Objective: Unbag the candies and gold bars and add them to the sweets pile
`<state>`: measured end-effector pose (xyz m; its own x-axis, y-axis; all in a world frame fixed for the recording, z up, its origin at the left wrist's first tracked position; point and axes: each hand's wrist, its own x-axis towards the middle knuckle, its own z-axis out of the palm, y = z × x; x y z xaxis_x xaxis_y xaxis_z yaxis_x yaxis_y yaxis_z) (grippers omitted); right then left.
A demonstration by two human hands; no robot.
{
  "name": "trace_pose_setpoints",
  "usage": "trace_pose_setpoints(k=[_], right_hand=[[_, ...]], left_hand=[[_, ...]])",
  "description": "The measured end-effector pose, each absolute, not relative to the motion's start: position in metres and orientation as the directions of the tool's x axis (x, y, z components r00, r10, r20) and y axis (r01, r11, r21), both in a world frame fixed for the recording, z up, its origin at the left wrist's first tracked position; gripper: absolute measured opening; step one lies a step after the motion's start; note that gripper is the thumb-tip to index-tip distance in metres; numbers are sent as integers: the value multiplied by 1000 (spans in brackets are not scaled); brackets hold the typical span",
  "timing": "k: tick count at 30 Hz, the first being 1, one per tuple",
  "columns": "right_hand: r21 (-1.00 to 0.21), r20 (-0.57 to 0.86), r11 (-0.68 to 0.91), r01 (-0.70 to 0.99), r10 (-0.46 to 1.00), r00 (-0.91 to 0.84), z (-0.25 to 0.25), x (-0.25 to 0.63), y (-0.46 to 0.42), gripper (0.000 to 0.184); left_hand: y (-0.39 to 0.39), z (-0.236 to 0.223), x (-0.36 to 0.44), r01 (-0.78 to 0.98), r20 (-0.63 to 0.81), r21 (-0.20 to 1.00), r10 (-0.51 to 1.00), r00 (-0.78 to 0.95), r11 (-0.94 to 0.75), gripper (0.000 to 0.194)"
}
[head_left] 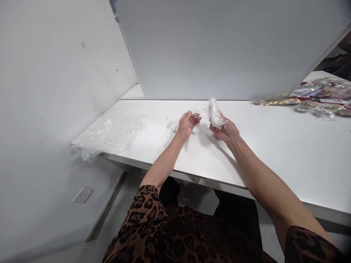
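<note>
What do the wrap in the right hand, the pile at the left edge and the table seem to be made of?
Wrap: thin clear plastic film, crinkled and glossy.
Pile: clear plastic bags, probably, shiny and see-through.
Table: smooth white matte board, likely laminate.

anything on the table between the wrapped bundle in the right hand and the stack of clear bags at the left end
Yes. The left hand and loose clear film lie between the wrapped bundle, held in the right hand, and the stack of clear bags.
</note>
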<state>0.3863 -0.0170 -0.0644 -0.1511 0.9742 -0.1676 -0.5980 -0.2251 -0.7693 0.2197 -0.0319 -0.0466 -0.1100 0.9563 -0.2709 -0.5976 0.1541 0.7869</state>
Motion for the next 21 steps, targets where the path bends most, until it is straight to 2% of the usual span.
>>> trace_pose_setpoints(k=[2, 3, 5, 6, 8, 11, 14, 16, 18, 21], right_hand=[[-793, -164, -208, -573, 978, -129, -66, 387, -17, 43], [-815, -151, -180, -551, 984, -99, -66, 387, -17, 46], [-870, -95, -84, -486, 995, -2, -66, 385, -19, 51], [-894, -59, -33, -447, 997, 44, -66, 384, -21, 54], [-924, 8, 37, -381, 997, 76, -65, 382, -26, 61], [-941, 66, 60, -333, 998, -5, -63, 379, -30, 63], [-943, 96, 107, -314, 994, 50, -64, 383, -28, 61], [-946, 44, 70, -317, 995, 89, -65, 387, -25, 66], [-940, -60, -66, -333, 998, -29, -65, 390, -24, 75], [-911, -140, -251, -327, 934, -327, -60, 388, -31, 79]], left_hand=[[-31, -53, 220, -529, -251, 841, 948, -194, 115, 14], [-32, -56, 220, -470, -211, 881, 939, -272, 62, 19], [-36, -61, 218, -321, -70, 944, 908, -413, -73, 32], [-38, -62, 217, -255, -1, 960, 907, -420, -118, 33], [-43, -64, 217, -196, 54, 974, 962, -267, -109, 29], [-48, -65, 221, -234, -10, 972, 999, 52, 22, 34], [-48, -63, 223, -376, -63, 920, 989, 131, 109, 32], [-45, -61, 221, -479, -84, 866, 985, 150, 147, 26], [-44, -60, 218, -530, -87, 826, 973, 215, 191, 21], [-45, -60, 213, -490, -127, 816, 922, 366, 307, 25]])
